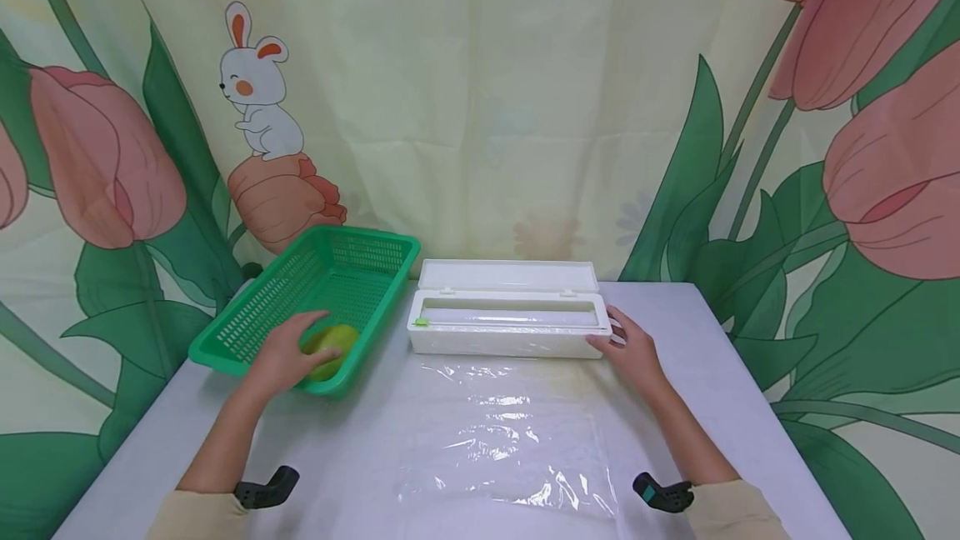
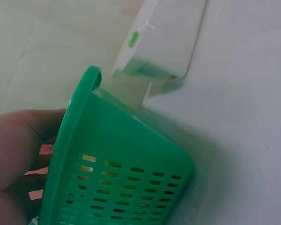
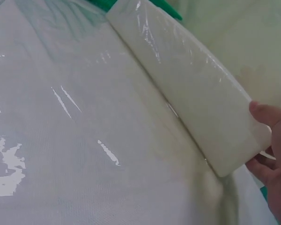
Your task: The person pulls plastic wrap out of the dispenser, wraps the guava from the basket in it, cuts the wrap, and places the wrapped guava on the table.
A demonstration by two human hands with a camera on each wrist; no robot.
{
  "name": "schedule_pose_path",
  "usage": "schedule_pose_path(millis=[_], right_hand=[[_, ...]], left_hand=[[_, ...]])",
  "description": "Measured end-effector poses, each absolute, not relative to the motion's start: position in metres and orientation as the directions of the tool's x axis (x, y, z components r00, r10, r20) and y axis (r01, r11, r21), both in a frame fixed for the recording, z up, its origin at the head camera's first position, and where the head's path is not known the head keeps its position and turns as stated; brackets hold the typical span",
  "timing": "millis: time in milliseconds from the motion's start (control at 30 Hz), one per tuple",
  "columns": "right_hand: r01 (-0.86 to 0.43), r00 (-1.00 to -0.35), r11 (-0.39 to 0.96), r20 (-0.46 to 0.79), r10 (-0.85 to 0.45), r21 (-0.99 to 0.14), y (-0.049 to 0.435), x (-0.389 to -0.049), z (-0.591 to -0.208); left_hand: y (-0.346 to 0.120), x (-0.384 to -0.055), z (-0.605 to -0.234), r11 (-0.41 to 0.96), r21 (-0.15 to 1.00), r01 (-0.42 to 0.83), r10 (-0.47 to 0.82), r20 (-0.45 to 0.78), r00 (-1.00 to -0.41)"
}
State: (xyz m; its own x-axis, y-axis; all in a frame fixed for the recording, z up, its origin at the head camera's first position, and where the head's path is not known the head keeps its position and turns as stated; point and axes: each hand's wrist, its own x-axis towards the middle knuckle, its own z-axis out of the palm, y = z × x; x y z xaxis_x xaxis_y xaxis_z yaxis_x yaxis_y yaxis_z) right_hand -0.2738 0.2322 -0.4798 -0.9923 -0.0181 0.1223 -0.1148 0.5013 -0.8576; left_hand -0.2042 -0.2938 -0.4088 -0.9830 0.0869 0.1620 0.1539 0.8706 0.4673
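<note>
My left hand reaches into the green plastic basket, thumb and forefinger spread about a yellow-green round fruit. Whether they grip it is hidden. In the left wrist view, the basket's side covers the fruit, with fingers showing beyond the rim. My right hand holds the right end of a white cling film dispenser, its lid tipped back. The right wrist view shows the thumb on the upper edge and fingers around that end. Clear cling film extends from the dispenser toward me.
A white cloth covers the table, and the film lies over it. The dispenser has a small green slider at its left end. Behind stands a curtain printed with tulips and a rabbit. The basket is close to the dispenser's left side.
</note>
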Motion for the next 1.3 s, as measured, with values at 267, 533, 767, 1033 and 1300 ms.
schedule_pose_path(millis=[267,533,767,1033,1300], right_hand=[[-0.100,-0.994,0.523,0.107,-0.017,-0.846,0.232,-0.272,-0.478],[-0.142,-0.989,0.539,0.145,-0.036,-0.830,0.233,-0.273,-0.478],[-0.079,-0.997,0.555,0.076,-0.029,-0.828,0.232,-0.274,-0.480],[-0.087,-0.996,0.535,0.089,-0.022,-0.840,0.232,-0.274,-0.482],[-0.103,-0.994,0.522,0.105,-0.026,-0.847,0.232,-0.273,-0.482]], left_hand=[[-0.299,-0.205,-0.412,0.880,0.458,0.122,0.072,0.125,-0.990],[-0.299,-0.208,-0.414,0.895,0.437,0.086,0.060,0.072,-0.996],[-0.298,-0.212,-0.415,0.903,0.426,0.060,0.076,-0.022,-0.997],[-0.299,-0.213,-0.417,0.916,0.401,0.026,0.063,-0.080,-0.995],[-0.298,-0.219,-0.416,0.924,0.381,0.016,0.059,-0.101,-0.993]])
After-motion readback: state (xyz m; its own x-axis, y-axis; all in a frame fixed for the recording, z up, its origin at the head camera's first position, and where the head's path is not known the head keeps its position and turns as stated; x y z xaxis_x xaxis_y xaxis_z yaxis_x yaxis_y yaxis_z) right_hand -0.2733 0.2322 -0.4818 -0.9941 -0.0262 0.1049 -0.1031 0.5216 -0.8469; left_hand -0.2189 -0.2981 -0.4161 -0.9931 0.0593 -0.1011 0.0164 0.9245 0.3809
